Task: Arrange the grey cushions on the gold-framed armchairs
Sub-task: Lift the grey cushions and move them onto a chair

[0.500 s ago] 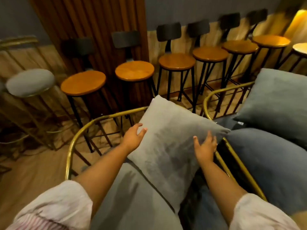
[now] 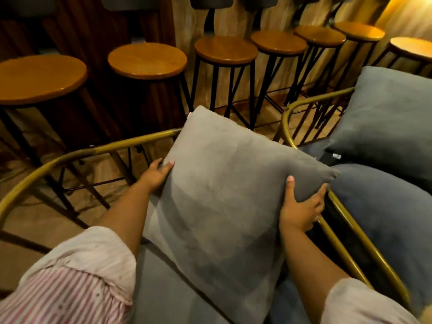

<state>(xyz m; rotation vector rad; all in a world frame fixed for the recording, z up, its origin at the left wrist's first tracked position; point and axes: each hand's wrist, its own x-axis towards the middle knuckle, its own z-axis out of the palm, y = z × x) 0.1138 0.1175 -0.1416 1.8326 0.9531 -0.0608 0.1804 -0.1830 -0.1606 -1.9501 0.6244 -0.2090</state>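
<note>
Right now we have the light grey cushion (image 2: 224, 202) between both hands, tilted back against the curved gold rail (image 2: 77, 153) of the near armchair, its lower edge resting on that chair's grey seat pad (image 2: 159, 284). Our left hand (image 2: 156, 174) is closed on the left edge, fingers curled behind and the thumb flat on the front face; our right hand (image 2: 301, 206) pinches the right corner, thumb on the front and fingers wrapped under, so the fabric bulges above the grip. We judge it light and soft, a plush cover that dents wherever we press, with enough nap that it should not slip. Holding it at two opposite edges looks the sensible way to take it, since a single corner would let it flop and twist. Just beyond our right hand runs the gold arm rail (image 2: 346, 220) of the neighbouring armchair, which carries a darker grey seat cushion (image 2: 385, 213) and a dark grey back cushion (image 2: 392, 118) leaning upright further out. Past the top of our cushion, a row of round wooden bar stools (image 2: 224, 49) on black metal legs stands along a wood-panelled wall (image 2: 233, 22), over a tan floor (image 2: 28, 220) in warm, dim light.
</note>
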